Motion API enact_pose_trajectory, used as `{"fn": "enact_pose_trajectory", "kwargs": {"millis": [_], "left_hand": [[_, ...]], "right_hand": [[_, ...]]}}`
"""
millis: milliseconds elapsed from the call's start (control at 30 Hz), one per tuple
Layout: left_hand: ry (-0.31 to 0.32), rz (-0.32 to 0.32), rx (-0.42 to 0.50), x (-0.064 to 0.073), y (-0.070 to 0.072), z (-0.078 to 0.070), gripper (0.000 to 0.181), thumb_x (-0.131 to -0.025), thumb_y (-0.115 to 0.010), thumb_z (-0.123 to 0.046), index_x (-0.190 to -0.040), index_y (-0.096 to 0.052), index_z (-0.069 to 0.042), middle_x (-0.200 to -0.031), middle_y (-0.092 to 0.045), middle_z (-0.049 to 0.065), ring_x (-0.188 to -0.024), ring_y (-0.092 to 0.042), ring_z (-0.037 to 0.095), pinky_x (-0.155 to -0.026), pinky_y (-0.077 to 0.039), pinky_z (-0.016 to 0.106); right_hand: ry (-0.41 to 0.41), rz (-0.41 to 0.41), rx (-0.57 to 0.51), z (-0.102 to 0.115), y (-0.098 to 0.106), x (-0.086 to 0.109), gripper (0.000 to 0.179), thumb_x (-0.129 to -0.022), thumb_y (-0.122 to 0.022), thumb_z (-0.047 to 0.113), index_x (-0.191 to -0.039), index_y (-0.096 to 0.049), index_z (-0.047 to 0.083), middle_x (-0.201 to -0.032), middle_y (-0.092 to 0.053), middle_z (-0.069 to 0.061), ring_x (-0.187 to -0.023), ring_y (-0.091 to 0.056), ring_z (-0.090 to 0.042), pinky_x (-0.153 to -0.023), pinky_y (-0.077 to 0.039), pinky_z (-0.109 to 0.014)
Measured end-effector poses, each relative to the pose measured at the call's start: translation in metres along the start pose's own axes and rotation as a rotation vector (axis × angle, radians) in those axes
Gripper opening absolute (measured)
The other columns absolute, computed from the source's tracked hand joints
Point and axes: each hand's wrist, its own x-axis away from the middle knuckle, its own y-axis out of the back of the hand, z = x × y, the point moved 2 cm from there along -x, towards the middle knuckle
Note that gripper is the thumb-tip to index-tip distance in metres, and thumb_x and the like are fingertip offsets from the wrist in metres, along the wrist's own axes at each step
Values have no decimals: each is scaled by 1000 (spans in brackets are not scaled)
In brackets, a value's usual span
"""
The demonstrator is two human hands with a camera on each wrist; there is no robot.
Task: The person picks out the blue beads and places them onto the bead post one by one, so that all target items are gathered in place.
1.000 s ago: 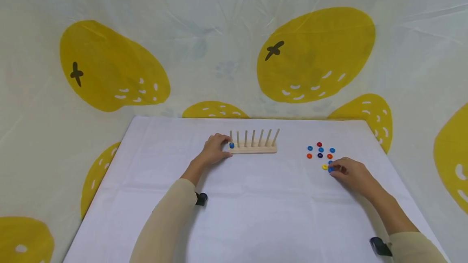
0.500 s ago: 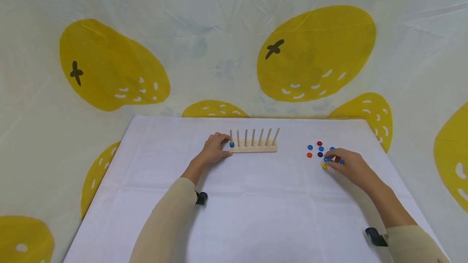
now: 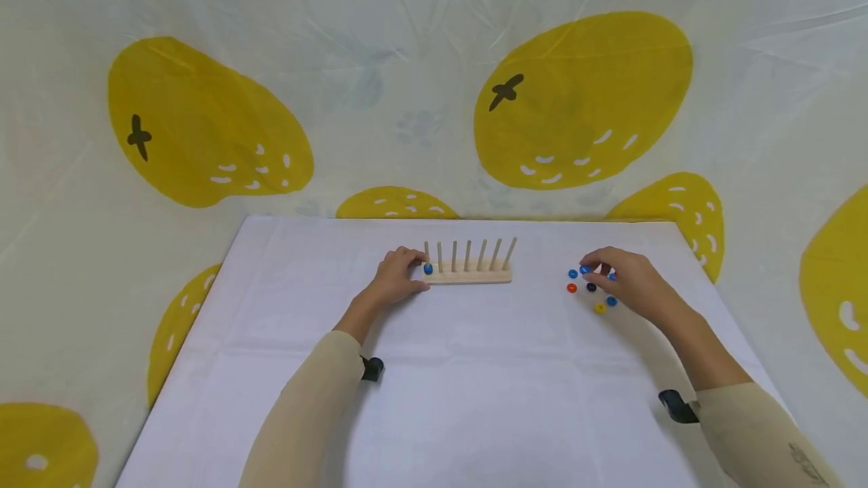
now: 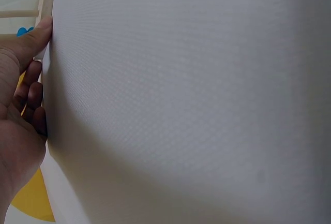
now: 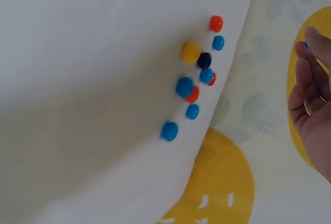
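Observation:
My left hand point(image 3: 396, 277) grips the left end of a wooden peg rack point(image 3: 475, 277), its thumb on the front edge. Blue beads or a single blue bead point(image 3: 428, 269) sit low on the leftmost peg; the count is unclear. Over at the right, my right hand point(image 3: 631, 281) pinches a blue bead point(image 3: 585, 269) between thumb and finger, raised off the table. Only a sliver of that bead point(image 5: 305, 44) shows in the right wrist view. Below the hand lie loose beads, among them a yellow bead point(image 3: 600, 308), a dark bead point(image 3: 591, 288) and an orange bead point(image 3: 572, 288).
A white cloth covers the table point(image 3: 475, 382). Several blue, red and orange beads lie scattered near its right side, some partly hidden by the right hand in the head view. A curtain point(image 3: 407, 96) with yellow fruit shapes hangs right behind the table.
My right hand has picked up a blue bead from the group and moved up and to the left with it. The left hand stays on the rack's end.

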Motion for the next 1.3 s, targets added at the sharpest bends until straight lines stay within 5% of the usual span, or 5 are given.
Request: {"fn": "enact_pose_trajectory", "kwargs": {"millis": [400, 733, 1300], "left_hand": [[16, -3, 11, -1, -5, 7, 56, -87, -85, -27, -136, -63, -14, -133, -60, 9, -128, -50, 30, -115, -37, 48], [8, -4, 16, -2, -5, 5, 56, -87, -85, -27, -136, -63, -13, -133, -60, 8, -127, -50, 30, -115, -37, 48], [43, 17, 22, -1, -3, 2, 56, -87, -84, -28, -137, -62, -16, -135, -59, 8, -129, -49, 29, -117, -35, 49]], "right_hand": [[106, -41, -45, 50, -4, -41, 23, -96, -74, 16, -118, -73, 10, -107, -74, -3, -90, -61, -19, -76, -54, -32], [323, -118, -107, 93, -18, -79, 18, -93, -77, 11, -110, -75, 6, -100, -75, -5, -85, -65, -19, -75, -55, -40], [355, -25, -148, 147, -44, -127, 22, -90, -80, 14, -110, -75, 6, -99, -75, -6, -90, -66, -21, -82, -59, -43]]}}
